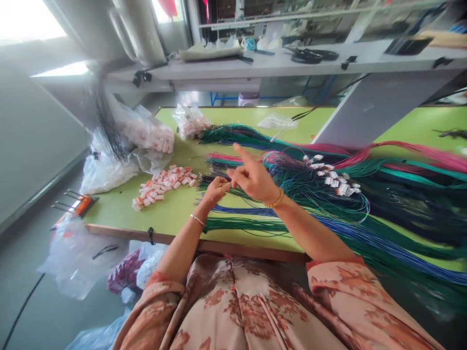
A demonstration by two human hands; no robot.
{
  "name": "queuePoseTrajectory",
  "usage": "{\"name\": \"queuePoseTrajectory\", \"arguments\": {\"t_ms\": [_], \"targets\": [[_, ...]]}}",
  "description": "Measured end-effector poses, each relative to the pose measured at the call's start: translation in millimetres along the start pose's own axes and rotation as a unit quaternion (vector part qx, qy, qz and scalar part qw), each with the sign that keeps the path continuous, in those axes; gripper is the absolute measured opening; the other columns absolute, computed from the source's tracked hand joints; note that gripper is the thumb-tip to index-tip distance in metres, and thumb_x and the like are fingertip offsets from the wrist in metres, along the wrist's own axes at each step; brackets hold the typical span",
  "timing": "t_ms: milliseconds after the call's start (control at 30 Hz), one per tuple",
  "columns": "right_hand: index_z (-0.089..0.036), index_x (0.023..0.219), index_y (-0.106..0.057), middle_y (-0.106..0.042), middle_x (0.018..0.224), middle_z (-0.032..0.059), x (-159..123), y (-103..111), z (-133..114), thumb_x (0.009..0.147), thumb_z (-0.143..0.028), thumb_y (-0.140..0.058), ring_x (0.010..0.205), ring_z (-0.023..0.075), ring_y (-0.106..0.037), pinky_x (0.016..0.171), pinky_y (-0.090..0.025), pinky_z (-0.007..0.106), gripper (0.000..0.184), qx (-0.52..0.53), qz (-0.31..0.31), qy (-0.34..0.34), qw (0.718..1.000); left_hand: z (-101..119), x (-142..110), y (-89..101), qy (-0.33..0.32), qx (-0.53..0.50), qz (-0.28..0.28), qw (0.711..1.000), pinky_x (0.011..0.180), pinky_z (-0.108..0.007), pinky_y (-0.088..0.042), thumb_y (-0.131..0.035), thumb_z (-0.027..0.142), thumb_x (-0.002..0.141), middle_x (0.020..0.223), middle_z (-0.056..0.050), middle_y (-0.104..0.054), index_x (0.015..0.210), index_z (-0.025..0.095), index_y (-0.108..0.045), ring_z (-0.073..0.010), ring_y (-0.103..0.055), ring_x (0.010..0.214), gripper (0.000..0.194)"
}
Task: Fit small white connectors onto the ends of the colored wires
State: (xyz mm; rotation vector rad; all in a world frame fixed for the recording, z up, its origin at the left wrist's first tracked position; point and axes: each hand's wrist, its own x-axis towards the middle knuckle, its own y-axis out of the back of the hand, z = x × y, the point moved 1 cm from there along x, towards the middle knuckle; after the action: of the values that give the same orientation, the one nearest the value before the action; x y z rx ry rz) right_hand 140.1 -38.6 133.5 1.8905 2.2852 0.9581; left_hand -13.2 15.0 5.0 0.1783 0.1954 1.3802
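My left hand [216,191] is closed in a pinch over the table, and whatever sits between its fingertips is too small to make out. Touching it, or nearly so, is my right hand [254,178], index finger pointing out and the other fingers curled in. What those curled fingers hold, if anything, is hidden. Just left of my hands lies a loose pile of small white and orange connectors [166,185]. Bundles of dark and green wires [241,133] with bare metal ends run beneath and beyond my hands. A cluster of white connectors [337,180] is fitted on wires to the right.
Plastic bags of connectors [153,133] stand at the table's back left. Blue wires [365,238] trail along the front right. An orange holder with metal prongs [82,204] sits at the left corner. Scissors [314,55] lie on the raised shelf [219,70].
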Motion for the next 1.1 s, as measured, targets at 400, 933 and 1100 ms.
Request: {"name": "queuePoseTrajectory", "arguments": {"t_ms": [400, 933, 1100], "targets": [[-0.02, 0.119, -0.062, -0.072, 0.108, 0.013, 92, -30, 122, 0.093, -0.032, -0.049, 0.099, 0.0256, -0.066, 0.083, -0.047, 0.034, 0.031, -0.428, -0.102, -0.134, 0.888, 14, -8, -6.4, -0.114, 0.302, 0.067, 0.944, 0.075, -0.031, -0.043, -0.066, 0.027, 0.078, 0.085, -0.004, -0.063, 0.086, 0.022, -0.053, -0.0192, -0.059, 0.08, 0.016], [-0.014, 0.104, -0.072, -0.073, 0.095, 0.0114, 31, -19, 105, 0.092, -0.028, -0.052, 0.089, 0.021, -0.062, 0.084, -0.036, 0.034, 0.027, -0.324, -0.207, 0.145, 0.912, 20, 2, 10.1, -0.036, 0.077, 0.034, 0.996, 0.059, -0.023, -0.044, -0.062, 0.009, 0.063, 0.073, 0.005, -0.054, 0.086, 0.021, -0.047, -0.0092, -0.055, 0.058, 0.03], [-0.008, 0.093, -0.07, -0.069, 0.088, 0.0181, 22, -25, 107, 0.096, -0.024, -0.04, 0.083, 0.0221, -0.058, 0.084, -0.034, 0.038, 0.034, -0.397, -0.175, 0.176, 0.883, 28, 0, 5.3, 0.017, -0.045, -0.003, 0.999, 0.06, -0.025, -0.05, -0.067, 0.013, 0.066, 0.07, 0.006, -0.051, 0.086, 0.019, -0.047, -0.0089, -0.057, 0.055, 0.029]]}}
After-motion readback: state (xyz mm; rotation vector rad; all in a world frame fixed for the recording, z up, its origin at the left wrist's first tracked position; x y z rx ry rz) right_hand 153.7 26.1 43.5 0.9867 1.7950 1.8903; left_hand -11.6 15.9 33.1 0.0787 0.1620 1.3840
